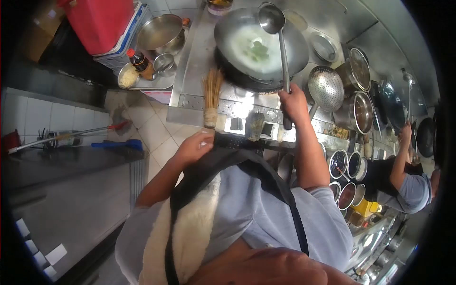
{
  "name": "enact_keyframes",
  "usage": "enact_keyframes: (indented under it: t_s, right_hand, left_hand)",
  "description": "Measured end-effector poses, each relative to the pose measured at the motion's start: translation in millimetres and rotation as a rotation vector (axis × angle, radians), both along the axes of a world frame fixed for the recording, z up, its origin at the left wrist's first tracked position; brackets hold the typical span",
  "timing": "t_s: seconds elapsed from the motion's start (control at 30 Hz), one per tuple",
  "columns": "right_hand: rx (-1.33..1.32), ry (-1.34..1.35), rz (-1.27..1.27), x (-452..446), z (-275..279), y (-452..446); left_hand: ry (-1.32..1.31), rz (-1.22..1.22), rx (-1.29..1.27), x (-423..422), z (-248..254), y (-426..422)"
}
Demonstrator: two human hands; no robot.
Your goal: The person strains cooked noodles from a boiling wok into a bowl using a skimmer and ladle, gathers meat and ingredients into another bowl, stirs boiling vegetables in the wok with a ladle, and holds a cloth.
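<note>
My right hand (294,102) is wrapped round the handle of a long steel ladle (271,19). The ladle's bowl is raised over the far part of a large wok (298,54). Whitish, cloudy liquid fills the wok, with a small clump of green leaves (258,51) in the middle. At the counter's front edge, my left hand (192,148) has its fingers curled in; a small pale patch shows at the fingertips, too unclear to name. Just beyond it, a bamboo wok brush (212,97) lies on the counter, its bristles pointing away from me.
A perforated skimmer (326,89) and steel pots (354,112) stand to the right. Seasoning bowls (338,164) line the near right side, where a co-worker (403,183) stands. To the left are a steel basin (161,35), a sauce bottle (141,64) and a red bin (100,23).
</note>
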State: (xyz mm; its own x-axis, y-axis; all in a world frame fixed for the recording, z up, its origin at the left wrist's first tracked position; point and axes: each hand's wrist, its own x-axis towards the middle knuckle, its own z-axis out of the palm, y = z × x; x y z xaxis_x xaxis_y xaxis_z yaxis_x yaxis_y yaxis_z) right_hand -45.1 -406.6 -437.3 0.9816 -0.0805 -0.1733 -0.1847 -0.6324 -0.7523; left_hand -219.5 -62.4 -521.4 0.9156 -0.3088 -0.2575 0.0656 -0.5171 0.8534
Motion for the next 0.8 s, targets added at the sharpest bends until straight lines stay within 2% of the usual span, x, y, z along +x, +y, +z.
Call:
enact_keyframes:
  t_s: [0.03, 0.17, 0.23, 0.3, 0.37, 0.43, 0.6, 0.67, 0.7, 0.77, 0.8]
  right_hand:
    - [0.037, 0.063, -0.011, 9, -6, -9]
    - [0.089, 0.125, -0.048, 22, -14, -19]
    - [0.096, 0.147, -0.049, 25, -12, -21]
    - [0.102, 0.170, -0.049, 26, -11, -24]
    - [0.125, 0.189, -0.028, 28, -12, -26]
    - [0.161, 0.211, -0.021, 29, -16, -29]
    - [0.267, 0.249, -0.001, 26, -21, -28]
    - [0.450, 0.307, -0.011, 26, -19, -28]
    - [0.450, 0.306, -0.011, 26, -19, -29]
    - [0.670, 0.406, -0.061, 26, -19, -30]
    - [0.670, 0.405, -0.062, 24, -17, -30]
  left_hand:
    - [0.042, 0.055, 0.134, -11, -24, 10]
    - [0.167, 0.033, 0.280, -63, -127, 58]
    - [0.236, 0.003, 0.338, -82, -147, 73]
    - [0.588, 0.130, 0.346, -97, -154, 82]
    - [0.539, 0.148, 0.385, -125, -194, 107]
    - [0.491, 0.168, 0.423, -132, -195, 113]
    - [0.584, 0.304, 0.401, -140, -190, 118]
    - [0.520, 0.252, 0.381, -143, -208, 122]
    - [0.456, 0.200, 0.359, -143, -215, 123]
    - [0.480, 0.228, 0.347, -129, -200, 108]
    - [0.506, 0.257, 0.335, -121, -191, 101]
